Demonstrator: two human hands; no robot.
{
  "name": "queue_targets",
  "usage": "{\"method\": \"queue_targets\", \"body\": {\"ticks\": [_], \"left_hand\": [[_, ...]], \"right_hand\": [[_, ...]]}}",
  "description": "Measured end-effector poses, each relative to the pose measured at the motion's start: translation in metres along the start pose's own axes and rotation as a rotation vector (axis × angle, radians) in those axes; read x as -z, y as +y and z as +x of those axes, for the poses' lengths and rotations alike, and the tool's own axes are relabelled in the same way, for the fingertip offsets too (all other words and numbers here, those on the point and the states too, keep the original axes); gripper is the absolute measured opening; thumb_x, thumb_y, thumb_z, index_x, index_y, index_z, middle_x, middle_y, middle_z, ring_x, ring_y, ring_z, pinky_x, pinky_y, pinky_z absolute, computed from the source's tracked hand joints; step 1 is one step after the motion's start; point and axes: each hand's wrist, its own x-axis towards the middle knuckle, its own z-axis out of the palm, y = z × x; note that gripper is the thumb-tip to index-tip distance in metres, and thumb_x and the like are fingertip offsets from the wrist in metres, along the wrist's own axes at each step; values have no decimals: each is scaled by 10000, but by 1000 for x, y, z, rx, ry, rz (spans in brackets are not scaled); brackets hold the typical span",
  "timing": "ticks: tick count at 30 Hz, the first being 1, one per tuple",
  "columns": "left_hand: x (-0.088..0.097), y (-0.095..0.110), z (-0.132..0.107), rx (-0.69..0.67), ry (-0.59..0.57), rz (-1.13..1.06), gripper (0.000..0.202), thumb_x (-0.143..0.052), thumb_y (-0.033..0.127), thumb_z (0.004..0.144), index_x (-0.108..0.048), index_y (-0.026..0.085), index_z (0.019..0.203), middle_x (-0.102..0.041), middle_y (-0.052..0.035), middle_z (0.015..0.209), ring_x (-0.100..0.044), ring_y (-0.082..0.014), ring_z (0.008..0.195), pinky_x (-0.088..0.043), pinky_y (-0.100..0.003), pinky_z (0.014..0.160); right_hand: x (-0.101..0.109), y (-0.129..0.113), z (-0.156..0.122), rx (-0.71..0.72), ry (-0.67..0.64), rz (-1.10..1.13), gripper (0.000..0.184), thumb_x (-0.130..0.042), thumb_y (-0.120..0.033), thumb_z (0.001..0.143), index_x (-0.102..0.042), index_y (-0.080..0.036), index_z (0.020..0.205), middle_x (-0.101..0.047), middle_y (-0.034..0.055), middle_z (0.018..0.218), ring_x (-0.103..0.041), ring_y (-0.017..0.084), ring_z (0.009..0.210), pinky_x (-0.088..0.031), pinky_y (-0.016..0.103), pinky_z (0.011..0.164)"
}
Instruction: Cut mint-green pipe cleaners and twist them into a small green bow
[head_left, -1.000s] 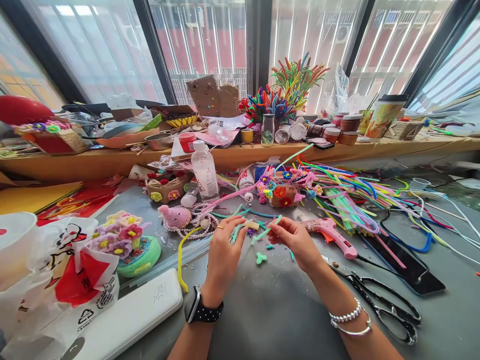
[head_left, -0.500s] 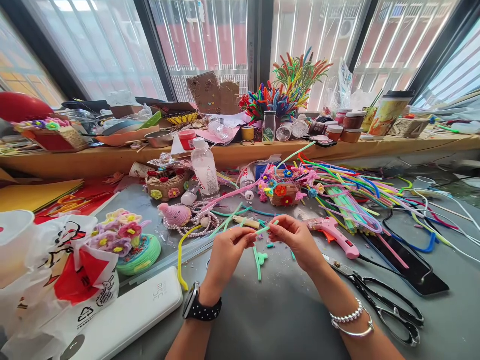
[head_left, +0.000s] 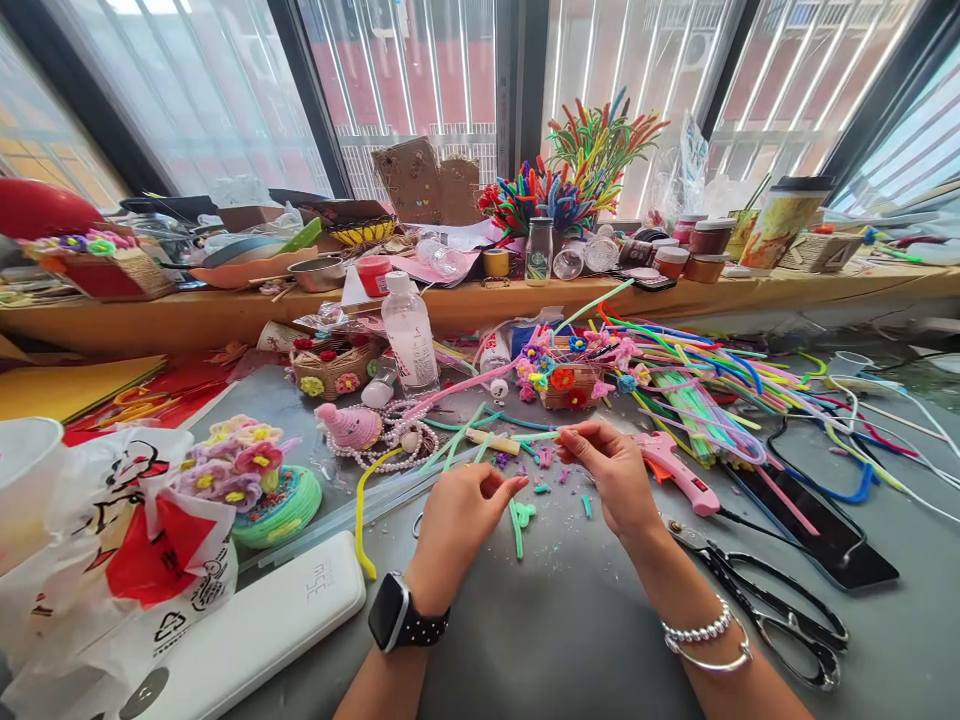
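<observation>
In the head view, my right hand [head_left: 604, 470] pinches one end of a short light-green pipe cleaner [head_left: 536, 436], which points left from the fingertips. My left hand [head_left: 469, 520] hovers lower and to the left, fingers loosely curled, thumb stretched out, with nothing visible in it. Between and below the hands, a green pipe cleaner piece [head_left: 517, 532] lies beside a small curled green shape [head_left: 526, 514]. Purple, pink and teal snippets [head_left: 545, 457] are scattered just beyond. A beige stick-like piece [head_left: 491, 441] lies behind my left hand.
To the right are a pink glue gun [head_left: 679, 475], black-handled scissors [head_left: 780, 600] and a phone [head_left: 825, 535]. A white power bank [head_left: 285, 610] and a pipe-cleaner flower pot [head_left: 281, 510] stand left. Behind are a clear bottle [head_left: 411, 335], a flower basket [head_left: 570, 385] and a pipe cleaner heap [head_left: 697, 390].
My hands have moved apart. The left has let go of the green pipe cleaner and dropped slightly lower; the right keeps it, raised a little and shifted right.
</observation>
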Motion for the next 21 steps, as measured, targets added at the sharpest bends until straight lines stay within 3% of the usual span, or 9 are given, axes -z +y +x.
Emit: {"method": "queue_targets", "body": {"ticks": [5, 8, 12, 16, 21], "left_hand": [[-1, 0, -8, -47, -205, 292, 207, -580, 381, 627, -561, 186, 695, -623, -28, 732, -551, -176, 643, -292, -237, 500], [-2, 0, -12, -60, -200, 385, 81, -497, 237, 670, -542, 186, 715, -607, -38, 754, -551, -178, 675, -296, -240, 521], [-3, 0, -11, -17, -146, 458, 122, -419, 148, 680, -537, 179, 686, -600, -55, 726, -554, -191, 676, -301, -253, 527], [2, -4, -3, 45, -57, 301, 117, -420, 163, 689, -533, 174, 663, -603, -48, 699, -548, -178, 646, -328, -251, 533], [9, -8, 4, 8, -44, -210, 138, -463, 265, 716, -560, 169, 690, -613, -27, 645, -561, -160, 615, -406, -250, 588]], "right_hand": [[2, -3, 2, -1, 90, 56, 164, -687, -297, 618, -604, -169, 679, -599, -26, 605, -548, 92, 544, -469, 224, 555], [2, -2, 2, -9, 120, 69, 185, -682, -308, 623, -582, -167, 688, -580, -30, 596, -541, 96, 554, -471, 219, 539], [2, -2, 2, -2, 160, 82, 196, -662, -324, 644, -549, -177, 706, -584, -27, 642, -554, 111, 590, -467, 221, 530], [2, -5, 1, 1, 128, 79, 195, -628, -336, 680, -516, -185, 732, -618, -13, 691, -545, 104, 549, -447, 225, 509], [1, -9, -2, -39, -44, 73, 190, -658, -312, 655, -525, -183, 699, -603, -30, 586, -511, 90, 520, -413, 216, 530]]}}
